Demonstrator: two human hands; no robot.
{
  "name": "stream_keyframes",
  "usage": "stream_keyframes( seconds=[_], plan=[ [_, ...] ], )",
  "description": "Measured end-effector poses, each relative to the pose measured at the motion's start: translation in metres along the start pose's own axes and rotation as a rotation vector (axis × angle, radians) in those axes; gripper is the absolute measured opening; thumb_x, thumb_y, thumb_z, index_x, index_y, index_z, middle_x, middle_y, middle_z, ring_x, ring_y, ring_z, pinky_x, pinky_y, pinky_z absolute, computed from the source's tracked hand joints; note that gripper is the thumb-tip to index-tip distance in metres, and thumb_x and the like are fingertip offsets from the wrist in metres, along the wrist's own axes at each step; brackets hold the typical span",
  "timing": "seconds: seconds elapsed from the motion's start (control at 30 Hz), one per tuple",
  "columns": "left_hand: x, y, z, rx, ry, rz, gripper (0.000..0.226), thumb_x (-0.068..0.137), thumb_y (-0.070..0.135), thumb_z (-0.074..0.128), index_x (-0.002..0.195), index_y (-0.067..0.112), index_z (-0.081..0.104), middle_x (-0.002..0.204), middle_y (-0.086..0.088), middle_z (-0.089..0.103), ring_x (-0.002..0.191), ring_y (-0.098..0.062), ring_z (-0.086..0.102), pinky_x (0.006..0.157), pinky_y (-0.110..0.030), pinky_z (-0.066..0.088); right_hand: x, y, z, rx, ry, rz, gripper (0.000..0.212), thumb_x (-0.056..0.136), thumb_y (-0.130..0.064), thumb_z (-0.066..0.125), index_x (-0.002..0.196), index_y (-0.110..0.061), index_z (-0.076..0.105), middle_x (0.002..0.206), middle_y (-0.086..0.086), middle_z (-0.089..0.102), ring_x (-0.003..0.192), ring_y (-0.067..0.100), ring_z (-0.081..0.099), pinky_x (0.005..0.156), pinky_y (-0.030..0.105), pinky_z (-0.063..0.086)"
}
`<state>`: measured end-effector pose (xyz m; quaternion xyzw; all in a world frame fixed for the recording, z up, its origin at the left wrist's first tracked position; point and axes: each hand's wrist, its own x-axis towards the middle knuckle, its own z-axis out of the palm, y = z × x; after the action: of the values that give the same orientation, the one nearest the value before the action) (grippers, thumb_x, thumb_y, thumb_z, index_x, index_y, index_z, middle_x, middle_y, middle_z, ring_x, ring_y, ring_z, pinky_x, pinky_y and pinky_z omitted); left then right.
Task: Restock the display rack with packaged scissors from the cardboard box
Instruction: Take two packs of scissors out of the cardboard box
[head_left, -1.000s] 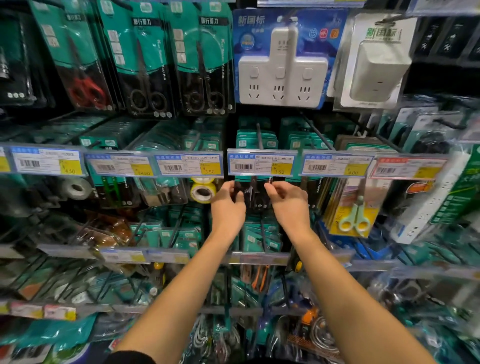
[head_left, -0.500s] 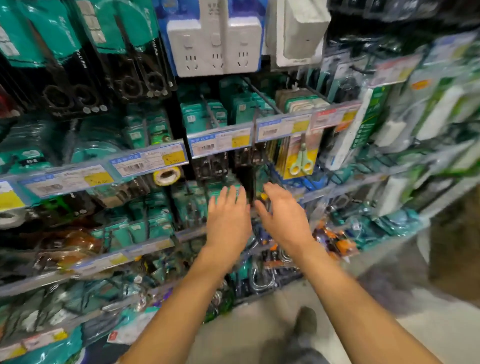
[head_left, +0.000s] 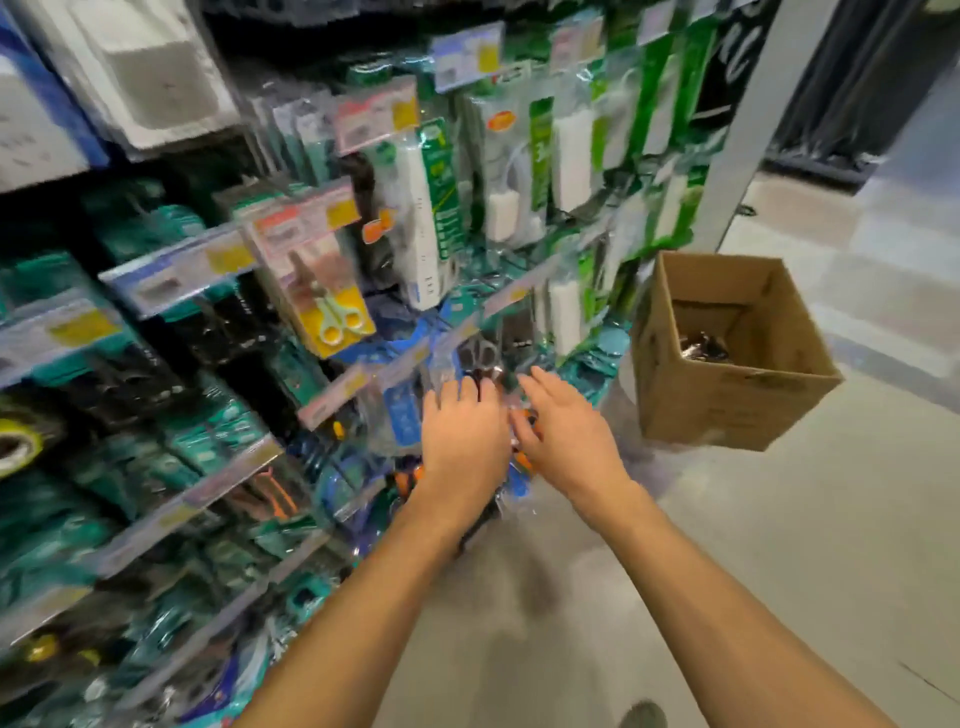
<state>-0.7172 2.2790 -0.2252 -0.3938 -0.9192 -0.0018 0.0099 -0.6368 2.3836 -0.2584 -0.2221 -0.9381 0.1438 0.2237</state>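
The display rack filled everything left of the cardboard box, its hooks crowded with blurred teal and black packs, so much of the stocking looked done. A yellow-backed pack of small scissors hung well left of the box. The left hand and the right hand were both out in front of the rack's lower hooks, left of the box and lower in view, fingers loosely spread and holding nothing that could be made out. Blur hid whether either touched a pack. The box stood open on the floor at the rack's right end. Low in its bottom lay a small dark glinting heap, probably the remaining packaged scissors, so some restocking seemed left.
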Motion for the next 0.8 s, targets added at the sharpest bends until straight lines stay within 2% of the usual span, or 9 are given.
stream_keyframes(
  seconds=[0.17, 0.4, 0.6, 0.7, 0.8],
  plan=[
    [0.037, 0.120, -0.007, -0.001, 0.021, 0.129, 0.042, 0.102, 0.037, 0.033, 0.134, 0.014, 0.047, 0.135, -0.007, 0.055, 0.130, -0.027, 0.046, 0.106, -0.043, 0.034, -0.015, 0.110, -0.059, -0.055, 0.126, 0.098, 0.044, 0.076, -0.018, 0.080, 0.113, 0.002, 0.069, 0.115, 0.021, 0.069, 0.102, 0.033, 0.068, 0.087, 0.038, 0.055],
    [0.072, 0.245, -0.007, 0.060, 0.065, 0.213, 0.044, 0.101, 0.039, 0.035, 0.136, 0.013, 0.044, 0.133, -0.008, 0.055, 0.127, -0.028, 0.047, 0.105, -0.043, 0.035, -0.030, 0.231, -0.117, -0.059, 0.144, 0.174, 0.041, 0.083, -0.019, 0.073, 0.116, 0.005, 0.066, 0.119, 0.026, 0.065, 0.111, 0.037, 0.064, 0.098, 0.042, 0.050],
    [0.089, 0.308, -0.004, 0.094, 0.044, 0.212, 0.043, 0.100, 0.038, 0.036, 0.135, 0.014, 0.044, 0.133, -0.008, 0.055, 0.127, -0.029, 0.047, 0.103, -0.041, 0.036, -0.038, 0.293, -0.145, -0.098, 0.136, 0.240, 0.043, 0.084, -0.026, 0.071, 0.120, -0.003, 0.065, 0.121, 0.018, 0.067, 0.111, 0.033, 0.063, 0.091, 0.039, 0.052],
    [0.099, 0.328, 0.002, 0.101, 0.004, 0.203, 0.048, 0.101, 0.038, 0.036, 0.141, 0.013, 0.040, 0.136, -0.009, 0.052, 0.130, -0.029, 0.045, 0.104, -0.042, 0.034, -0.037, 0.315, -0.147, -0.104, 0.073, 0.263, 0.047, 0.091, -0.033, 0.061, 0.130, -0.008, 0.058, 0.131, 0.012, 0.061, 0.120, 0.029, 0.057, 0.095, 0.038, 0.048],
    [0.112, 0.345, 0.008, 0.085, -0.032, 0.164, 0.050, 0.101, 0.037, 0.037, 0.144, 0.012, 0.038, 0.138, -0.010, 0.053, 0.130, -0.030, 0.045, 0.103, -0.042, 0.034, -0.034, 0.331, -0.146, -0.131, 0.051, 0.215, 0.043, 0.091, -0.035, 0.058, 0.128, -0.011, 0.059, 0.126, 0.009, 0.063, 0.114, 0.026, 0.058, 0.092, 0.035, 0.048]
  ],
)
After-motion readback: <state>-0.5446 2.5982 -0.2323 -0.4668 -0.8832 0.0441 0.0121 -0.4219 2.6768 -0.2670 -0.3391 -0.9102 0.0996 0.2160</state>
